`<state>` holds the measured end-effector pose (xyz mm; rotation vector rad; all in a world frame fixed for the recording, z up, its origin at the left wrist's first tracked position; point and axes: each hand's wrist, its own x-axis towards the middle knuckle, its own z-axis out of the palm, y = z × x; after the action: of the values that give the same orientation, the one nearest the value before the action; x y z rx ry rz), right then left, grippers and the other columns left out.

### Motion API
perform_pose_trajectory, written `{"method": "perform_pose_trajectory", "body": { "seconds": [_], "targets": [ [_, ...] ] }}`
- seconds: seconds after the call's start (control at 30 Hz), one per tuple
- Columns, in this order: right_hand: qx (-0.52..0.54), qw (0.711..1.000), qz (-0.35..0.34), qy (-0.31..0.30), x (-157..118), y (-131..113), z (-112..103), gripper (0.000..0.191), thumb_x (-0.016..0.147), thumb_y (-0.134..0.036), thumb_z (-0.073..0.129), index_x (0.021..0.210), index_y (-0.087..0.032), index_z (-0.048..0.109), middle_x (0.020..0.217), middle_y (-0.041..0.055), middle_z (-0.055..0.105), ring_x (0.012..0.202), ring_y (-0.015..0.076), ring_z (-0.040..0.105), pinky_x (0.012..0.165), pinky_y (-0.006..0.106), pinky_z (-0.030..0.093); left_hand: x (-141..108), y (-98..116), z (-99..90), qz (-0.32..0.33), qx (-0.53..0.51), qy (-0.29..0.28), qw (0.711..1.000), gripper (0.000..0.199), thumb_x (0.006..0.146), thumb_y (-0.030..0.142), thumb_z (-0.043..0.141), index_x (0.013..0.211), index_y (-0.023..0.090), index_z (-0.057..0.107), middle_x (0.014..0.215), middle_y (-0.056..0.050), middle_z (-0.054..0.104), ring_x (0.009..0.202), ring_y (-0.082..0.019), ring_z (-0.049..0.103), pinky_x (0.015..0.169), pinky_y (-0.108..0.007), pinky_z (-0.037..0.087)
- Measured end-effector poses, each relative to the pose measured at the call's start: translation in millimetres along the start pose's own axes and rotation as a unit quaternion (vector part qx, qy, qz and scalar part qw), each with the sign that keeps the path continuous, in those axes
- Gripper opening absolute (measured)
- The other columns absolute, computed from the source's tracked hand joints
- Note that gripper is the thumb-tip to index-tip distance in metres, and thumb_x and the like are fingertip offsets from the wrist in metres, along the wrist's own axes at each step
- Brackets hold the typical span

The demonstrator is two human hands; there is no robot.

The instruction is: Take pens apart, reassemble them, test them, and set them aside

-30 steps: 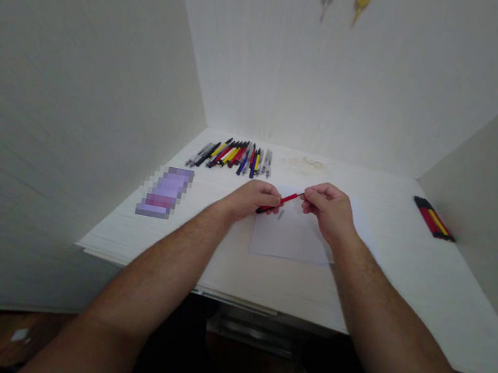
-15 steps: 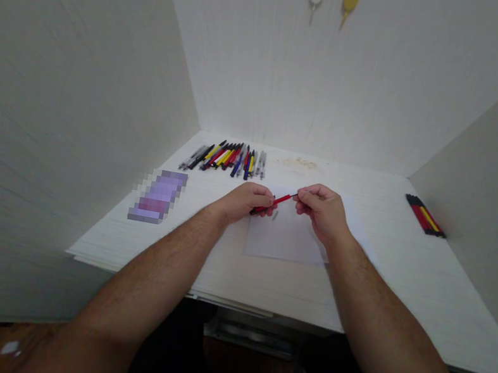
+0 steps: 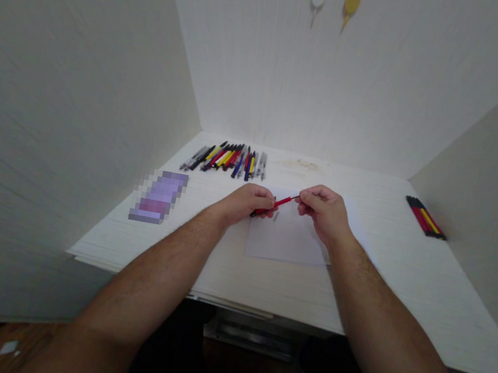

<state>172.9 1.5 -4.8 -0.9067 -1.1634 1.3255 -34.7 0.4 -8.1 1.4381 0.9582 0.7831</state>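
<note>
Pinched in my left hand point(image 3: 253, 203) is a red pen barrel point(image 3: 283, 202), tilted up to the right, its dark end showing below my fingers. My right hand point(image 3: 322, 207) closes thumb and fingers on a thin dark pen refill point(image 3: 295, 197). The refill's free end meets the open tip of the barrel; how deep it sits inside I cannot tell. Both hands are above sheets of white paper point(image 3: 289, 245). On the paper under the barrel lies a small greyish piece point(image 3: 276, 216), too small to identify.
A row of several pens point(image 3: 227, 158) in mixed colours lies at the back left. Several red, black and yellow pens point(image 3: 425, 217) lie by the right wall. A blurred purple rectangle point(image 3: 159, 196) is at left. Two hooks point(image 3: 352, 2) hang on the back wall.
My hands hold nearly the same pose, barrel and refill still end to end. The whole view has shifted very slightly.
</note>
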Motion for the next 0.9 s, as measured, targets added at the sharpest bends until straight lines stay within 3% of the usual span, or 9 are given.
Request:
{"method": "perform_pose_trajectory", "body": {
  "seconds": [0.5,0.9],
  "targets": [
    [-0.03,0.999,0.001,-0.042,-0.4,-1.1,-3.2,0.016,0.065,-0.029,0.076,0.069,-0.017,0.067,0.064,0.0022,0.069,0.048,0.0099,0.055,0.049,0.025,0.045,-2.0,2.2,-0.8,-0.003,0.002,0.006,1.0,0.015,0.07,0.028,0.063,0.072,0.013,0.066,0.059,-0.002,0.062,0.05,-0.009,0.046,0.049,-0.023,0.029],
    [-0.05,0.999,-0.02,-0.004,0.5,1.3,-1.8,0.018,0.062,-0.03,0.078,0.067,-0.016,0.068,0.063,0.0012,0.066,0.048,0.0084,0.053,0.048,0.023,0.042,-1.8,2.3,1.1,0.002,0.019,0.023,1.0,0.013,0.067,0.027,0.065,0.068,0.014,0.065,0.059,-0.001,0.061,0.052,-0.009,0.046,0.052,-0.024,0.031]
  ]
}}
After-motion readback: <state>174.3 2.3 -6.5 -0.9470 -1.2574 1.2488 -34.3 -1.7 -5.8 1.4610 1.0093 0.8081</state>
